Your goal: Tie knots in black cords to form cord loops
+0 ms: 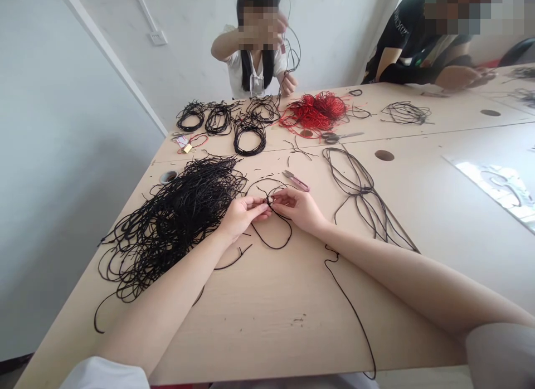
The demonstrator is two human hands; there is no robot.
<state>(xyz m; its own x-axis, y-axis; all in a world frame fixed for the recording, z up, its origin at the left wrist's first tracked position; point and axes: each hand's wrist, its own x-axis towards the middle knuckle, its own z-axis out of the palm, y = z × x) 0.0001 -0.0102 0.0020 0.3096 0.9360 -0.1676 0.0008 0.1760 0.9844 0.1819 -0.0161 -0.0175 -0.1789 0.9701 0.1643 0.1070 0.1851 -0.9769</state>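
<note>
Both hands meet over the middle of the table, pinching a thin black cord where it is looped or knotted. My left hand is closed on it from the left, thumb against fingers. From the right, my right hand grips the same cord with its fingertips. Loops of the cord hang below and behind the fingers; the exact knot is too small to make out. Just beyond my right hand lies a pair of thread snips with pinkish handles. A large tangled heap of black cords lies beside my left hand.
Bundled black cords and a red cord pile lie farther back, near scissors. A bundle of long cords lies right. Table holes break the surface. One person handles cord opposite; another sits at right.
</note>
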